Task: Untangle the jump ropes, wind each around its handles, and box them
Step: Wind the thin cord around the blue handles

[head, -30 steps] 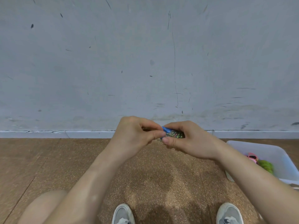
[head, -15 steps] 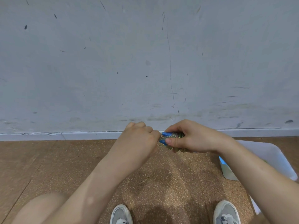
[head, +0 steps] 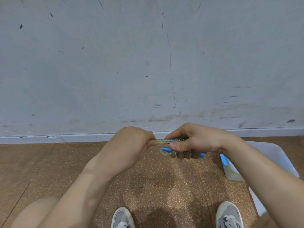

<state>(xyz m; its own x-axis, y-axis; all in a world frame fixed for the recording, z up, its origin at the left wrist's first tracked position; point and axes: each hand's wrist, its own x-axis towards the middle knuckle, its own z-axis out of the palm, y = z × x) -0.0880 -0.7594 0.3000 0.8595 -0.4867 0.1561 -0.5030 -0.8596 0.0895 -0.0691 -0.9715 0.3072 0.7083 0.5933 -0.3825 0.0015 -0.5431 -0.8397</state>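
A jump rope with blue handles (head: 166,149) has its speckled green-gold cord wound in coils (head: 187,154) round the handles. My right hand (head: 195,140) grips this bundle, thumb pressed on a blue handle end. My left hand (head: 133,142) pinches a short taut stretch of cord (head: 162,141) just left of the bundle. Both hands are held above the floor in front of the wall. A white plastic box (head: 269,155) sits on the floor at the right, mostly hidden behind my right forearm.
The grey wall and its pale baseboard (head: 65,138) run across the view behind the hands. Brown cork floor (head: 156,186) lies below. My two grey shoes (head: 122,218) (head: 229,214) and a bare knee (head: 34,213) are at the bottom edge.
My left hand has drawn leftward away from the bundle, pulling a short length of cord taut. The view shifted, so the box contents are now hidden behind my right forearm.
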